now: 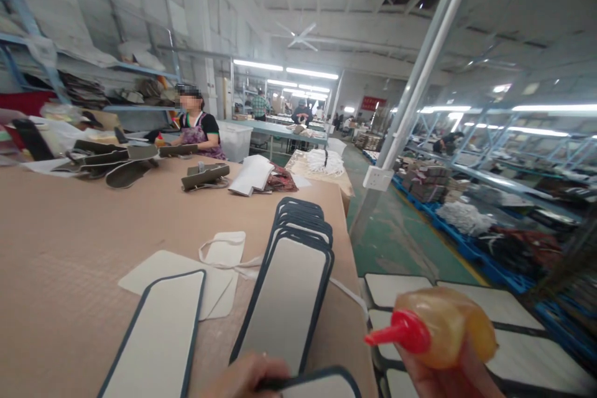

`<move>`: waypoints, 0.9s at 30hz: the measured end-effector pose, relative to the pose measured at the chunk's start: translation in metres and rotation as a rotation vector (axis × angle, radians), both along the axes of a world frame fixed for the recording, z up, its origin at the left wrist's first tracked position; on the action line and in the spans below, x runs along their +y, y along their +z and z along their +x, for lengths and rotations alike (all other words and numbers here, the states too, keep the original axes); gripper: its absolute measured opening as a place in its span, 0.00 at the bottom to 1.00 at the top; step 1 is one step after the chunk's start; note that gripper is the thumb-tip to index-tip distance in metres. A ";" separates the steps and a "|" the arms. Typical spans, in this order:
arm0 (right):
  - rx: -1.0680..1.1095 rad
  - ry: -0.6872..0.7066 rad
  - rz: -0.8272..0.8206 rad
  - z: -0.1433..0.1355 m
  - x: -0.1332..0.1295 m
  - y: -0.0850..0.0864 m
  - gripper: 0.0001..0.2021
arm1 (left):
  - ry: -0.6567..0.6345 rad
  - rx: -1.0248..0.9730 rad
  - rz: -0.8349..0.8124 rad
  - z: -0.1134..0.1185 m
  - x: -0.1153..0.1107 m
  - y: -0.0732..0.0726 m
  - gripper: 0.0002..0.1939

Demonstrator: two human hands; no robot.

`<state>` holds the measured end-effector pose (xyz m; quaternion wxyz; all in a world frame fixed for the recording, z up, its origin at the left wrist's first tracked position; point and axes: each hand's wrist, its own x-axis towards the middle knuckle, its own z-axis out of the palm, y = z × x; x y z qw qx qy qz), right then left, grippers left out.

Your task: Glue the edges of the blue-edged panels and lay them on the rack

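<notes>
Big brown table [69, 224] up front, with a stack of dark-edged panels [286, 286] laid just beyond the left hand [249, 376]. One loose panel [321, 388] is gripped by that hand, and a red-nozzled bottle [445, 324] is held in the right hand [445, 379].

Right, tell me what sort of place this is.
Likely a factory workshop: panels stacked on a big table, a person at its far side, and tube lights over more worktables.
</notes>
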<state>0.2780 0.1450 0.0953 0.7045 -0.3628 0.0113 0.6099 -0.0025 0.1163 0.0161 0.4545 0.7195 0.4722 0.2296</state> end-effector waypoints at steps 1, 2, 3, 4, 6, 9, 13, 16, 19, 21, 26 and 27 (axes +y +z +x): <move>0.010 -0.009 -0.031 -0.001 -0.003 0.004 0.21 | -0.009 0.052 -0.002 0.007 -0.007 0.001 0.13; 0.015 -0.018 -0.037 -0.001 -0.006 0.007 0.21 | -0.009 0.087 0.000 0.012 -0.013 0.002 0.14; 0.012 -0.020 -0.031 -0.001 -0.009 0.009 0.22 | -0.014 0.101 0.002 0.017 -0.018 0.005 0.16; 0.004 -0.009 -0.019 -0.001 -0.012 0.010 0.24 | -0.027 0.098 0.005 0.021 -0.022 0.008 0.18; -0.013 0.024 -0.001 0.002 -0.017 0.009 0.28 | -0.017 0.096 0.011 0.030 -0.025 0.013 0.19; -0.060 0.060 0.015 0.007 -0.022 0.006 0.33 | 0.092 0.160 0.016 0.045 -0.019 0.015 0.17; -0.176 0.099 0.125 0.015 -0.025 0.004 0.35 | 0.126 0.165 0.198 0.052 0.000 0.023 0.16; -0.286 0.111 0.255 0.021 -0.027 -0.001 0.31 | 0.111 0.262 0.410 0.040 0.012 0.049 0.13; -0.341 0.102 0.312 0.025 -0.027 -0.010 0.28 | 0.141 0.381 0.520 0.027 0.014 0.081 0.13; -0.335 0.092 0.281 0.026 -0.024 -0.018 0.26 | 0.164 0.432 0.557 0.023 0.012 0.096 0.14; -0.410 -0.009 0.310 0.023 -0.019 -0.031 0.18 | 0.210 0.431 0.600 0.018 0.007 0.100 0.14; -0.437 -0.013 0.326 0.020 -0.021 -0.031 0.15 | 0.219 0.421 0.593 0.015 0.008 0.100 0.14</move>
